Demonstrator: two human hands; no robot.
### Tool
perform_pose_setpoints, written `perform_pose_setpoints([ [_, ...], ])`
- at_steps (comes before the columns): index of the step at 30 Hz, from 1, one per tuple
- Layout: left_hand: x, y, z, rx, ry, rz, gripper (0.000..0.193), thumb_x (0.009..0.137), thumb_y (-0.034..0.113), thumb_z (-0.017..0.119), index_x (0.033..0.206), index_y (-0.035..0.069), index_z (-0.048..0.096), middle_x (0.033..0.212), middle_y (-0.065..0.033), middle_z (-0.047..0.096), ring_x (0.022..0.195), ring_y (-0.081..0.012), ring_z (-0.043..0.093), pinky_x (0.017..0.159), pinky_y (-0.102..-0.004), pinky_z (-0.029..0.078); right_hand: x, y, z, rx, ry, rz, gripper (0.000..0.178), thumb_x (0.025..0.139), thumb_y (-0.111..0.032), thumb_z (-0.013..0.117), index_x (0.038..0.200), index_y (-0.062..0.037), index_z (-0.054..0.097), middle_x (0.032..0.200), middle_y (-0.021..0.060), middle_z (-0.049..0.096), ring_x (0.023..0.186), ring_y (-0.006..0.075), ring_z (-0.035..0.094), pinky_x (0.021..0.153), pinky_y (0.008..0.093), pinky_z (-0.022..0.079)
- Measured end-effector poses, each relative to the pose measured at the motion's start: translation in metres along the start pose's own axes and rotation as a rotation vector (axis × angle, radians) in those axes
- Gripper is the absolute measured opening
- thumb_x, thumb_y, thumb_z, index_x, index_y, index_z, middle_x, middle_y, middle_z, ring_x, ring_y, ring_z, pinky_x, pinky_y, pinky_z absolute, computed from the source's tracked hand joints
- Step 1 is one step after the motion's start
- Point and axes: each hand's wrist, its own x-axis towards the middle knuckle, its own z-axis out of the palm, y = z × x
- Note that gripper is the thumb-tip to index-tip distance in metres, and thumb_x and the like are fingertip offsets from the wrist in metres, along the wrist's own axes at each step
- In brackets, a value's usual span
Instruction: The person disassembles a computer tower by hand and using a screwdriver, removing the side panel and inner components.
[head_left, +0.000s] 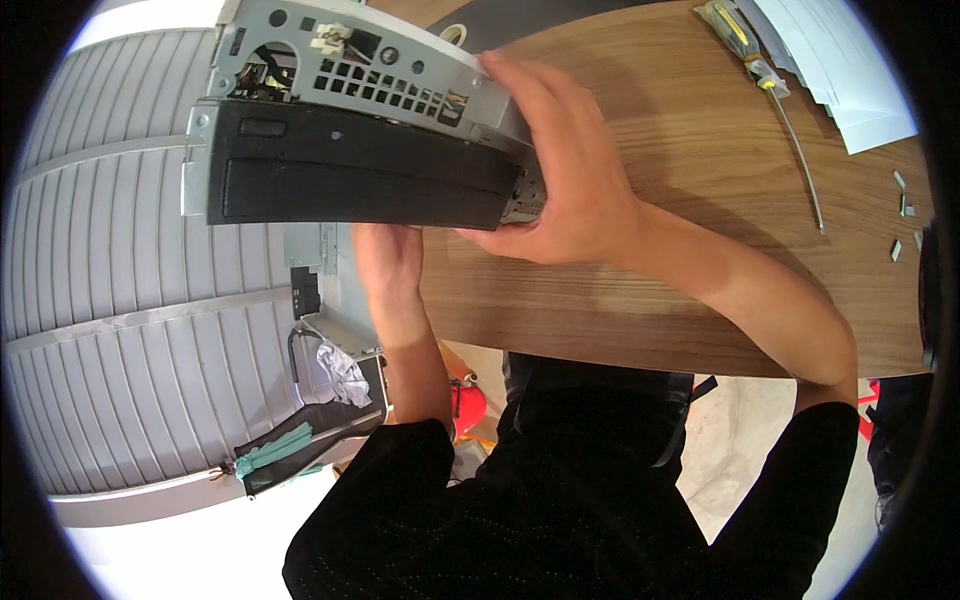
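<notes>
**Brown wood-grain tabletop [700, 190], boxy silver-metal unit with a long black front panel [365, 150] at its left side**

Grey slatted panelling [150, 250] fills the view to the left of both hands. The person's right hand [580, 170] is spread wide around the unit's right end, fingers at the upper corner and thumb at the lower edge. The left hand [388, 262] reaches beneath the unit's lower edge; its fingers are hidden, so how firmly they grip cannot be told. Nor can it be told whether the unit touches the tabletop behind.

The likeliest trouble seems to be tipping: no hand shows at the unit's far left end, so if the left hand bears little weight, that end could sag and twist out of the right hand's grasp. A drop there might miss the tabletop and strike the crumpled pale wad [343, 375] or the teal-green long bundle [275, 448], both below and left of the left hand. Thin sheet-metal edges near the right fingers could cut if the unit slides. The small cream plastic connector [330, 40], jutting from the metal face well left of the right hand, might snap if it met something hard.

Right of the right hand lies a yellow-and-clear-handled screwdriver with a long thin shaft [772, 95]; a careless elbow could roll it toward the small pale slivers [896, 251] beyond the forearm.
</notes>
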Motion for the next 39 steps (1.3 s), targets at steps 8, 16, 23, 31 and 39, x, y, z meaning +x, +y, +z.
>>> perform_pose_setpoints([
  [8, -0.022, 0.024, 0.011, -0.052, 0.059, 0.323, 0.036, 0.094, 0.022, 0.047, 0.122, 0.001, 0.049, 0.119, -0.011, 0.056, 0.106, -0.0227, 0.055, 0.095, -0.0395, 0.044, -0.01, 0.001, -0.001, -0.02, -0.071, -0.033, 0.101, 0.05, -0.024, 0.081, 0.134, 0.0032, 0.033, 0.128, 0.0183, 0.045, 0.109, 0.034, 0.047, 0.088, 0.0424, 0.037],
  [16, -0.025, 0.006, 0.014, 0.044, 0.062, 0.392, 0.034, 0.093, 0.02, 0.05, 0.124, 0.005, 0.047, 0.114, -0.0092, 0.056, 0.099, -0.0209, 0.057, 0.085, -0.034, 0.05, -0.005, -0.014, 0.002, 0.039, -0.052, -0.003, 0.093, 0.055, -0.032, 0.079, 0.134, -0.0065, 0.037, 0.136, 0.0228, 0.038, 0.115, 0.039, 0.045, 0.088, 0.0482, 0.037],
  [23, -0.015, 0.003, 0.017, 0.032, 0.025, 0.367, 0.038, 0.092, 0.024, 0.049, 0.122, 0.001, 0.049, 0.11, -0.0124, 0.059, 0.095, -0.0234, 0.06, 0.082, -0.0332, 0.051, 0.011, -0.028, 0.006, -0.214, -0.144, -0.221, 0.058, 0.066, -0.029, 0.076, 0.12, -0.0208, 0.054, 0.142, 0.024, 0.028, 0.123, 0.0527, 0.033, 0.092, 0.0624, 0.033],
  [31, -0.008, 0.011, 0.007, -0.119, 0.065, 0.419, 0.047, 0.091, 0.013, 0.051, 0.134, 0.002, 0.035, 0.121, -0.0138, 0.053, 0.106, -0.0249, 0.056, 0.088, -0.0364, 0.05, 0.006, -0.023, 0.01, -0.264, -0.172, -0.402, 0.037, 0.08, -0.02, 0.064, 0.115, -0.024, 0.052, 0.141, 0.0085, 0.035, 0.125, 0.0471, 0.036, 0.095, 0.0682, 0.026],
  [39, -0.004, 0.024, 0.025, 0.136, 0.061, 0.451, 0.07, 0.086, 0.015, 0.06, 0.143, 0.007, 0.02, 0.129, -0.0107, 0.044, 0.116, -0.0196, 0.047, 0.097, -0.0338, 0.041, 0.001, -0.029, 0.007, -0.328, -0.183, -0.464, 0.038, 0.083, -0.033, 0.06, 0.12, -0.0336, 0.053, 0.14, -0.0089, 0.041, 0.127, 0.0289, 0.042, 0.099, 0.0628, 0.025],
])
